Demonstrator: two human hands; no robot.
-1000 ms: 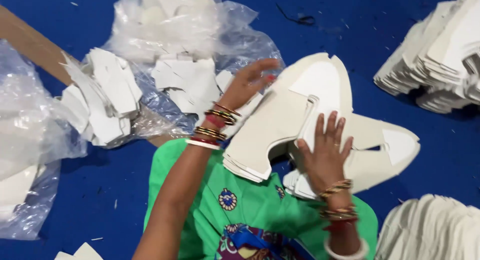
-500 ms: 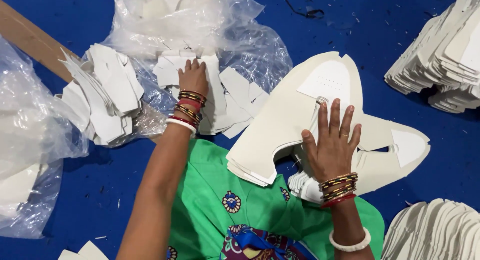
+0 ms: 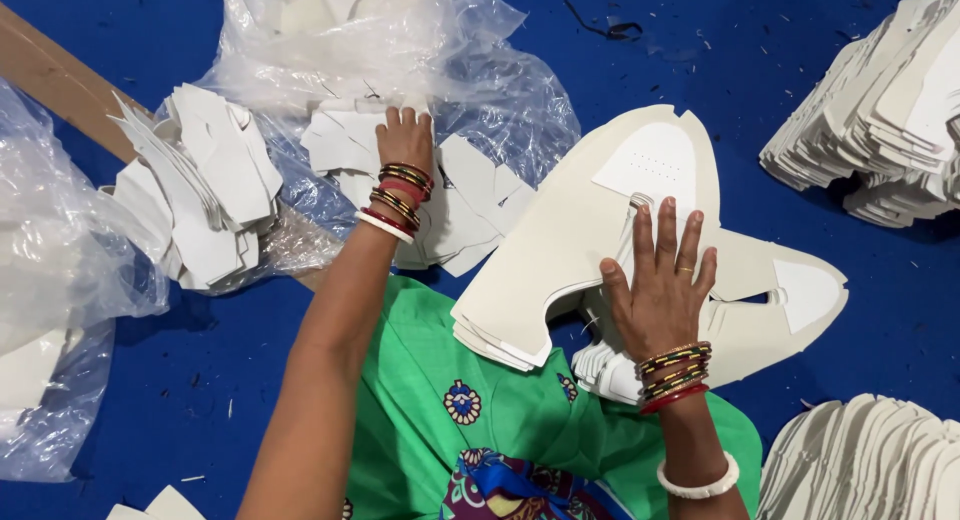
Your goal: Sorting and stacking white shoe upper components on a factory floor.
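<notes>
My left hand (image 3: 405, 138) reaches forward and lies on a heap of small white cut-out pieces (image 3: 470, 205) resting on clear plastic wrap (image 3: 400, 40); the fingers curl over the pieces, and whether they grip any I cannot tell. My right hand (image 3: 662, 280) is pressed flat, fingers spread, on a stack of large cream cut-out sheets (image 3: 575, 230) lying over my green-clothed lap (image 3: 480, 400). Both wrists wear coloured bangles.
Another pile of white pieces (image 3: 200, 190) lies left on plastic beside a brown cardboard strip (image 3: 55, 75). Stacks of white cut-outs sit at top right (image 3: 880, 110) and bottom right (image 3: 860, 460). A clear bag (image 3: 50, 280) lies at left on the blue floor (image 3: 780, 40).
My left hand has moved from beside the large sheets forward and left onto the heap of small pieces. My right hand stays flat on the stack.
</notes>
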